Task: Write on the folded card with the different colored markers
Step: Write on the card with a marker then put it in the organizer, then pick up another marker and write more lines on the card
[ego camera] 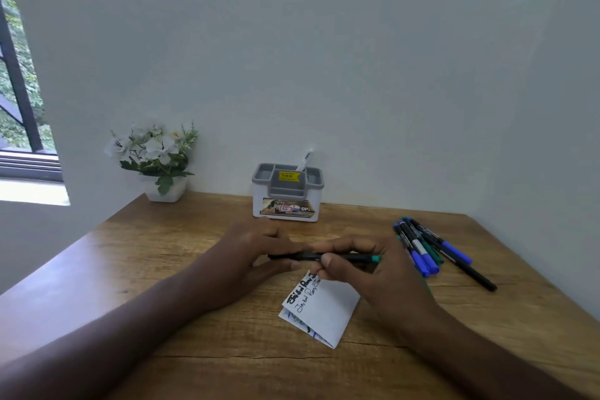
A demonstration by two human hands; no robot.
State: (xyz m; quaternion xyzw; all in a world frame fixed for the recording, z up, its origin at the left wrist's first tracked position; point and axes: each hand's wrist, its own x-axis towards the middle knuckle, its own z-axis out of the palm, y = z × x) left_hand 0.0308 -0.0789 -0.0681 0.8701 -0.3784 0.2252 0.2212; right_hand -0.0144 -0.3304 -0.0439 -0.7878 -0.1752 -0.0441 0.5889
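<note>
A white folded card [328, 312] lies on the wooden table [162, 269] just below my hands, with black writing along its upper left edge and blue marks at its lower edge. Above it I hold a black marker [344, 257] with a green end level. My left hand [256, 253] grips its left end and my right hand [367, 266] pinches the barrel near the middle. Whether the cap is on, I cannot tell.
A pile of several markers [428, 250] with blue and green caps lies to the right, one black one sticking out toward me. A grey and white desk organiser [287, 193] with a pen stands at the back wall, a white flower pot [162, 166] to its left.
</note>
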